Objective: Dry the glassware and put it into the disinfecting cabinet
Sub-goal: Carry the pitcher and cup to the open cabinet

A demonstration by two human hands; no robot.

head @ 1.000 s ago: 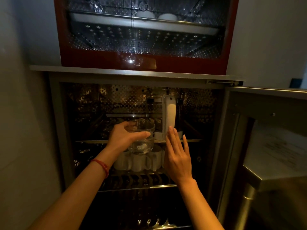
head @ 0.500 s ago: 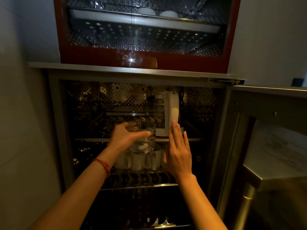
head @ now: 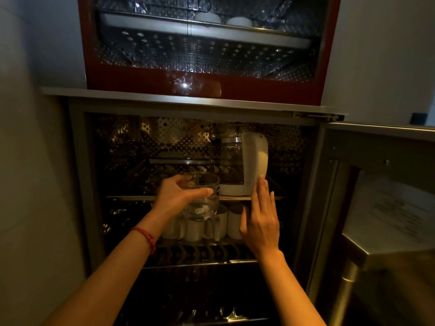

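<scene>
At cabinet [head: 77, 184] shelf: glass cup [head: 201, 196] gripped by left hand [head: 175, 196].
Right hand [head: 260, 220] flat, fingers straight, fingertips touching white kettle handle [head: 255, 161].

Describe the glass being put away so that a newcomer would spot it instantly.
Look into the open lower cabinet, at the front edge of its upper shelf. The left hand holds a clear glass cup there, above a row of white mugs; it alone is see-through.
</scene>
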